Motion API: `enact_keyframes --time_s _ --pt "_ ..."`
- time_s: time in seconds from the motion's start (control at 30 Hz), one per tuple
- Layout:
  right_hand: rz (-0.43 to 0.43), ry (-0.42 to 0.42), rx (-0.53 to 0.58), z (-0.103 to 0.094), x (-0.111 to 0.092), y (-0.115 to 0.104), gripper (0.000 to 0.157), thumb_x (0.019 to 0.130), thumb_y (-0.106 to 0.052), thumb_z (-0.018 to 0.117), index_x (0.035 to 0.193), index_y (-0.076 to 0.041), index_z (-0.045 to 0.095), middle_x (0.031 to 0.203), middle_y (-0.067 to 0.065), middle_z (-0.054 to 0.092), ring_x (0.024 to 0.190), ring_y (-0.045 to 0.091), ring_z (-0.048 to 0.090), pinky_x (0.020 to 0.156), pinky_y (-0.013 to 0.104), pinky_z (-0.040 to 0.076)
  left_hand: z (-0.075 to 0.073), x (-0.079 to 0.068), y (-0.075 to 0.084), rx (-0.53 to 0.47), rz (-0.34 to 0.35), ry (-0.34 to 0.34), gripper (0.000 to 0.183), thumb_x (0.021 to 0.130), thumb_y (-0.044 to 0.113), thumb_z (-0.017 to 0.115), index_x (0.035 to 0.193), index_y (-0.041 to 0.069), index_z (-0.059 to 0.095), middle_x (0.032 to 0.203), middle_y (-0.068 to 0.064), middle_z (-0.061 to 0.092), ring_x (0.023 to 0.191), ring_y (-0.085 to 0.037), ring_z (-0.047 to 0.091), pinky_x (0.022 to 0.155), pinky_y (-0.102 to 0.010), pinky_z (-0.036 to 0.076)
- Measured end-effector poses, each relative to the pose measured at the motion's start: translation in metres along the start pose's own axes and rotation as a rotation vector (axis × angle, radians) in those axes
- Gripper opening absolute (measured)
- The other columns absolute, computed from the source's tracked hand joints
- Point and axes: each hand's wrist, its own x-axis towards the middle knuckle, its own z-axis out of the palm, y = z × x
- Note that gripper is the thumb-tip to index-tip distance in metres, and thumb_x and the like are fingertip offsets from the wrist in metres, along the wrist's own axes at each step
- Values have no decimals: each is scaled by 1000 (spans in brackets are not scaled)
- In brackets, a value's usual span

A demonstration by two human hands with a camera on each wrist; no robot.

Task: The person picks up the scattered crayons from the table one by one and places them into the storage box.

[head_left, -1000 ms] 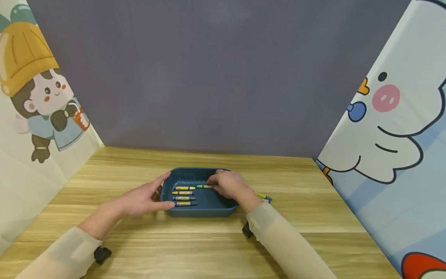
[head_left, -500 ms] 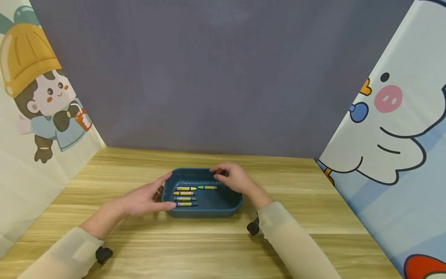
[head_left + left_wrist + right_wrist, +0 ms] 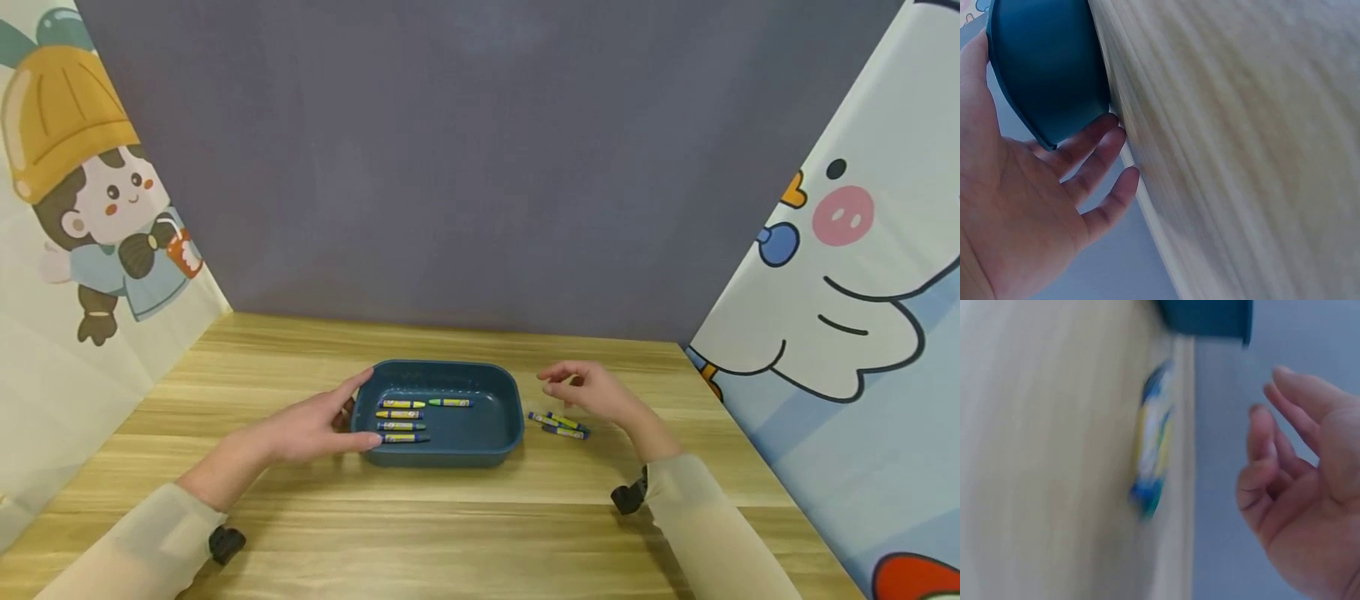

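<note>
A dark teal plastic box stands on the table. My left hand holds its left end, thumb on the near rim and index finger at the far corner; the left wrist view shows the other fingers by its outer wall. Inside, several crayons lie in a stacked column at the left, and a light green crayon lies right of the top one. My right hand, fingers loosely bent and holding nothing, hovers above a small pile of crayons right of the box. These crayons are blurred in the right wrist view.
The wood-grain table meets a grey back panel. Cartoon-printed side panels stand at the left and right.
My right hand has let go of the light green crayon inside the box, lifted over the right rim and moved right above the loose crayons. The left hand stays on the box.
</note>
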Motion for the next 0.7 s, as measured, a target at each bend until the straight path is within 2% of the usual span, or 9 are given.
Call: enact_keyframes --time_s 0.13,0.27,0.57,0.7 --pt "58 -68 -51 -14 -20 27 32 109 -23 71 136 -8 76 116 11 73 87 27 67 75 39 59 0 1 1 -9 0 -7 115 99 61 76 178 13 9 119 -2 70 106 -12 68 95 -41 56" --pt "80 -109 -80 -20 -28 42 29 107 -21 72 133 -9 78 112 10 77 83 20 65 73 35 55 0 0 0 -29 -7 -12 115 99 60 77 178 13 8 120 -3 70 107 -13 69 96 -42 56" --pt "94 -167 -63 -18 -26 50 29 105 -20 74 131 -9 78 119 10 79 86 20 66 76 34 56 0 0 0 -21 -14 -10 114 99 61 76 178 15 8 121 -2 70 107 -12 69 96 -43 56" --pt "87 -169 -80 -17 -23 50 26 106 -18 73 130 -10 79 121 11 79 88 21 67 75 34 57 0 0 0 -14 -13 -11 114 99 62 76 178 16 8 120 -2 69 106 -12 68 95 -42 56"
